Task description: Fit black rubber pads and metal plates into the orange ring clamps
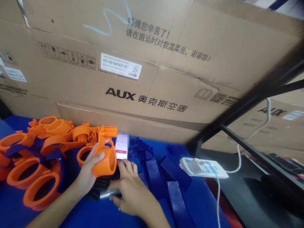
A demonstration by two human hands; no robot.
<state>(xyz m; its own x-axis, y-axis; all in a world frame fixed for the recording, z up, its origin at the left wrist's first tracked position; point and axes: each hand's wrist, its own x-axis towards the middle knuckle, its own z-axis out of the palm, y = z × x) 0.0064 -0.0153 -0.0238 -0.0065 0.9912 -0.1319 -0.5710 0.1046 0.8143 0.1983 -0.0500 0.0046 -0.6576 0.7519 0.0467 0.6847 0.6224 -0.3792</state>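
Note:
My left hand (89, 172) grips an orange plastic part (104, 155), a round sleeve with an upright bracket, lifted just above the blue table (71, 215). My right hand (129, 188) rests lower, fingers curled over a small stack of black and silvery strips (104, 191) at the table's near edge. A phone (121, 146) with a lit screen leans behind the orange part.
A heap of orange ring parts (35, 158) covers the left of the table. Dark blue flat strips (166, 180) and small blue pieces (140, 148) lie to the right. A white power strip (201, 167) with cable sits further right. Large cardboard boxes (152, 63) wall the back; a black frame (251, 95) slants right.

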